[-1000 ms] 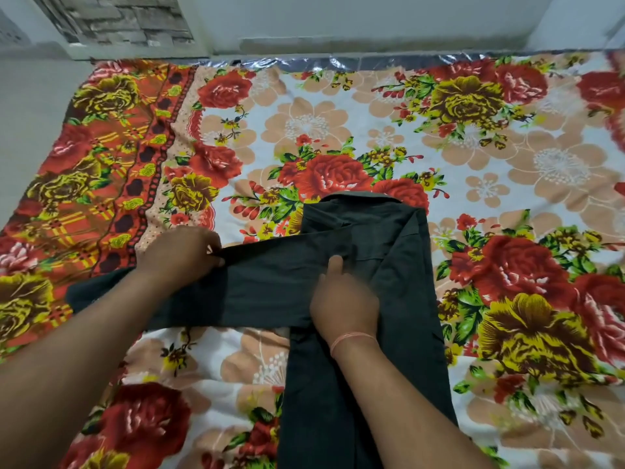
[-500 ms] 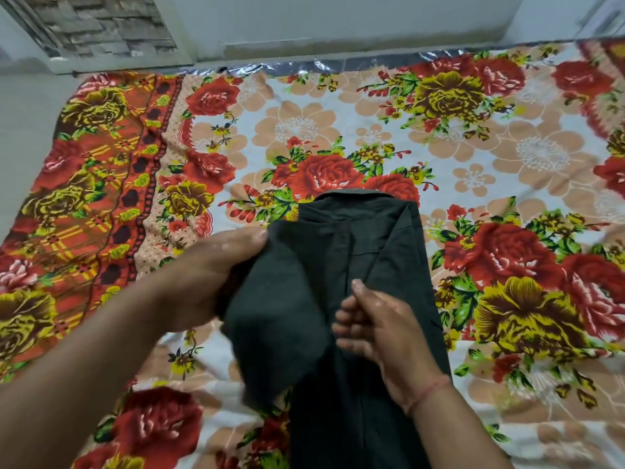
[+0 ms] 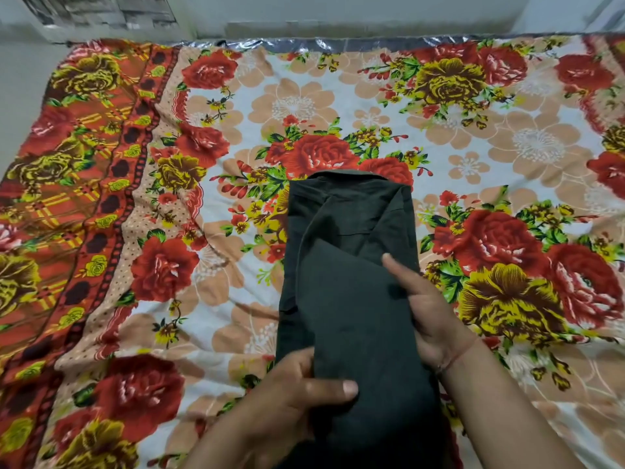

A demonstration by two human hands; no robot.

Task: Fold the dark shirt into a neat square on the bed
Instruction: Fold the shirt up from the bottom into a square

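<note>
1. There is a single view, from a wide-angle camera on the person's head, above and behind the left grip [image 3: 287,397] and right grip [image 3: 436,319].
2. It faces forward and down, close over both grips, with the dark shirt [image 3: 355,299] between them.
3. Beyond the grips, the bed [image 3: 507,137] stretches to the far wall.

The dark shirt [image 3: 351,299] lies as a long narrow strip on the flowered bedsheet [image 3: 189,106], with its collar end away from the person and a flap folded slantwise across its top. The left hand [image 3: 291,397] pinches its near left edge, thumb on top. The right hand [image 3: 433,319] holds its right edge, one digit laid straight on the cloth.
</note>
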